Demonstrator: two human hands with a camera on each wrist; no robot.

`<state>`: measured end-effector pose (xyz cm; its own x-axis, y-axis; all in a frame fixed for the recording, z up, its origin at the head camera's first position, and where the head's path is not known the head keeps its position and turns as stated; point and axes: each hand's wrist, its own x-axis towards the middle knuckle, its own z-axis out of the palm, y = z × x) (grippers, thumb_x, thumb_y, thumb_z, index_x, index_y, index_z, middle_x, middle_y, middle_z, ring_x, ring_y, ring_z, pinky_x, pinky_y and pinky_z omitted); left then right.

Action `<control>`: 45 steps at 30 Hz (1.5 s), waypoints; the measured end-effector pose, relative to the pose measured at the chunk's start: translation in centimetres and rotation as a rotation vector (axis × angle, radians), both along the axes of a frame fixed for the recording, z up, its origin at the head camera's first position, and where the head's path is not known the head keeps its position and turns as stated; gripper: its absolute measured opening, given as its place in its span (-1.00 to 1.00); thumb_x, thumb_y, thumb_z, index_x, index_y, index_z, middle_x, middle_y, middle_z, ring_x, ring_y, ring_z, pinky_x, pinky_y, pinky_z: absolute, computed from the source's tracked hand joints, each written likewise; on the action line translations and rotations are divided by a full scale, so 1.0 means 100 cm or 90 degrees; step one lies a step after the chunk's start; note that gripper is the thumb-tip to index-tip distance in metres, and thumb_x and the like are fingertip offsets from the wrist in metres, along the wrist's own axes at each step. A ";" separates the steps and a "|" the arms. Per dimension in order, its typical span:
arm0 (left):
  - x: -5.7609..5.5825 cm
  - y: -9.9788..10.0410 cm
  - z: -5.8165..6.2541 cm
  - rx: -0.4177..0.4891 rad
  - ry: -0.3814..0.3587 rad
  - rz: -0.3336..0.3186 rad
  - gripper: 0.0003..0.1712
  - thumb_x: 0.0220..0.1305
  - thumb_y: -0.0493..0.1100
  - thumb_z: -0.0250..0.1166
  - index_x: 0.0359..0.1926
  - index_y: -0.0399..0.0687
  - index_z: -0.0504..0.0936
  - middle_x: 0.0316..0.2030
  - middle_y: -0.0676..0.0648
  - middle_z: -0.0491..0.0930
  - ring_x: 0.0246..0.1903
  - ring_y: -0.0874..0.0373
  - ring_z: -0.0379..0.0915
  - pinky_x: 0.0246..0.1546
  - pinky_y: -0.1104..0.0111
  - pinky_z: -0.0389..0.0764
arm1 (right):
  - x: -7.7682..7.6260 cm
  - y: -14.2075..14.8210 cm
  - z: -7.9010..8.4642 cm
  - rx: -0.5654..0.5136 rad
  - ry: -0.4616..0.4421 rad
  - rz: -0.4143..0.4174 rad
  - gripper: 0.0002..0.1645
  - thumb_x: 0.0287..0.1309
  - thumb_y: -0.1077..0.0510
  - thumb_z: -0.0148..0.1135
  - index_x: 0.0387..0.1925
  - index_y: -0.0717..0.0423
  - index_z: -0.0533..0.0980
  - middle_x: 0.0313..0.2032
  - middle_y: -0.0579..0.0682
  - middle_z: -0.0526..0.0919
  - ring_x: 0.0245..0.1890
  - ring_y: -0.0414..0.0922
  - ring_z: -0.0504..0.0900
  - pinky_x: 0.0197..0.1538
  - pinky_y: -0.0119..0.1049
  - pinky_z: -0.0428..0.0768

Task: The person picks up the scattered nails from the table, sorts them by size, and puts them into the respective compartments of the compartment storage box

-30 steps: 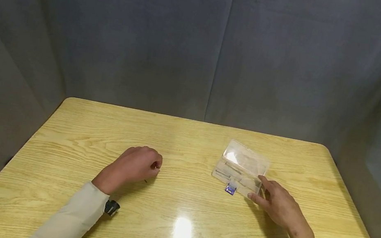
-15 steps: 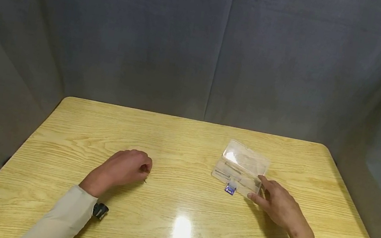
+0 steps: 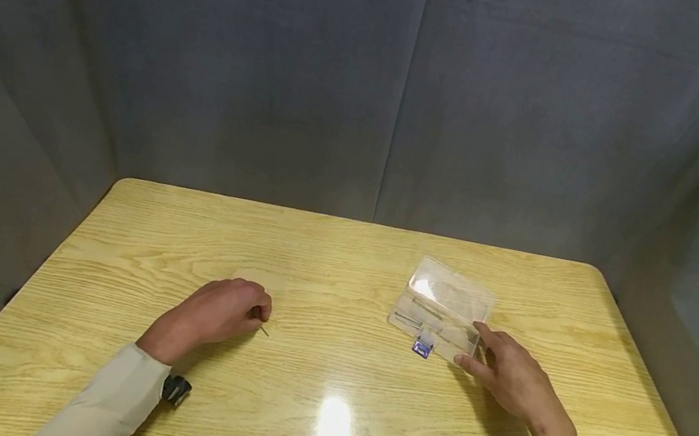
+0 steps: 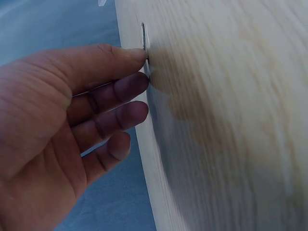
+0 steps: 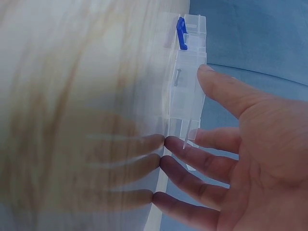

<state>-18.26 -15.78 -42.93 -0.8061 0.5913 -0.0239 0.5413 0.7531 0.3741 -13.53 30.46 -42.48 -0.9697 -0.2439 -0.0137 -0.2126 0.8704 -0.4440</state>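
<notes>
My left hand [image 3: 214, 315] is low over the left half of the table. Its thumb and fingertips pinch a thin metal nail [image 4: 143, 36] at the tabletop, and the nail's free end pokes out past them in the head view. My right hand [image 3: 513, 373] holds the right end of a clear plastic box [image 3: 451, 291], thumb at the front edge and index finger at the side, other fingertips on the table. The box lies with its lid raised back. Several thin metal nails [image 3: 409, 320] lie inside. Its blue latch [image 3: 422, 347] hangs down at the front.
The wooden table [image 3: 343, 255] has a bright light reflection near its front. Grey curtains [image 3: 274, 84] surround it at the back and sides. Each wrist wears a small black camera.
My left hand has shifted left and toward the table's front, onto the nail, uncovering more of the nail's end. The right hand and the box have stayed put.
</notes>
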 end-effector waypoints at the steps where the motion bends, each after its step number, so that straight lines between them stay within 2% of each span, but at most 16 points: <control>1: 0.000 0.000 0.000 0.000 0.000 0.000 -0.84 0.31 -0.30 0.40 -0.34 0.09 0.69 -0.35 0.18 0.59 -0.35 0.28 0.46 -0.30 0.26 0.54 | 0.000 0.000 0.000 -0.001 0.000 -0.001 -0.10 0.38 -0.12 0.32 0.44 0.42 0.27 -0.02 0.23 0.59 -0.14 0.06 0.56 -0.11 0.11 0.55; 5: 0.001 -0.001 -0.001 0.002 -0.001 0.002 -0.84 0.34 -0.27 0.40 -0.35 0.11 0.68 -0.37 0.20 0.55 -0.38 0.28 0.42 -0.32 0.27 0.52 | 0.001 -0.001 0.000 -0.002 0.001 -0.003 -0.10 0.37 -0.12 0.32 0.44 0.41 0.28 0.02 0.27 0.58 -0.13 0.08 0.57 -0.10 0.13 0.55; 14: 0.002 -0.001 -0.002 0.014 -0.006 0.005 -0.72 0.39 -0.28 0.34 -0.47 0.10 0.56 -0.51 0.18 0.39 -0.47 0.25 0.27 -0.43 0.31 0.35 | 0.001 -0.002 0.001 0.003 0.008 0.002 -0.12 0.36 -0.10 0.34 0.43 0.42 0.30 -0.06 0.19 0.58 -0.22 0.02 0.51 -0.19 0.02 0.52; 19: 0.002 0.001 -0.002 0.006 -0.006 0.003 -0.69 0.40 -0.31 0.31 -0.48 0.10 0.53 -0.53 0.17 0.38 -0.49 0.25 0.26 -0.44 0.31 0.34 | 0.001 -0.001 0.000 0.006 0.009 -0.001 -0.11 0.36 -0.11 0.34 0.43 0.41 0.30 -0.01 0.23 0.58 -0.17 0.05 0.54 -0.15 0.08 0.54; 23: 0.003 0.002 -0.001 0.000 -0.003 -0.003 -0.67 0.35 -0.35 0.29 -0.51 0.11 0.50 -0.56 0.17 0.37 -0.52 0.26 0.24 -0.45 0.32 0.34 | 0.001 -0.001 0.000 0.007 0.009 -0.003 -0.11 0.36 -0.11 0.34 0.43 0.41 0.29 0.01 0.26 0.58 -0.13 0.08 0.56 -0.11 0.13 0.55; 29: 0.003 0.004 -0.002 -0.013 0.016 -0.012 -0.67 0.27 -0.38 0.29 -0.52 0.12 0.47 -0.56 0.17 0.35 -0.52 0.26 0.24 -0.45 0.32 0.34 | 0.001 -0.001 0.000 0.001 0.012 0.001 -0.11 0.36 -0.10 0.34 0.43 0.42 0.29 -0.04 0.22 0.58 -0.17 0.06 0.55 -0.13 0.09 0.55; 39: 0.003 0.005 -0.003 -0.013 0.016 -0.019 -0.70 0.15 -0.39 0.26 -0.52 0.11 0.45 -0.57 0.17 0.34 -0.52 0.26 0.21 -0.49 0.34 0.30 | 0.000 0.000 0.000 0.003 0.012 0.003 -0.11 0.36 -0.10 0.33 0.43 0.43 0.29 -0.03 0.23 0.59 -0.13 0.08 0.57 -0.10 0.13 0.55; 45: 0.002 0.005 -0.004 -0.019 0.027 -0.027 -0.69 0.12 -0.39 0.27 -0.54 0.12 0.43 -0.57 0.18 0.32 -0.52 0.27 0.21 -0.50 0.35 0.30 | 0.000 -0.001 0.000 0.006 0.011 0.002 -0.11 0.36 -0.11 0.33 0.43 0.42 0.29 -0.08 0.16 0.58 -0.18 0.04 0.54 -0.14 0.07 0.54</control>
<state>-18.03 -15.30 -43.30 -0.7810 0.6245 -0.0081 0.5879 0.7394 0.3281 -13.55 30.40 -42.49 -0.9690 -0.2470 0.0003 -0.2229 0.8737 -0.4325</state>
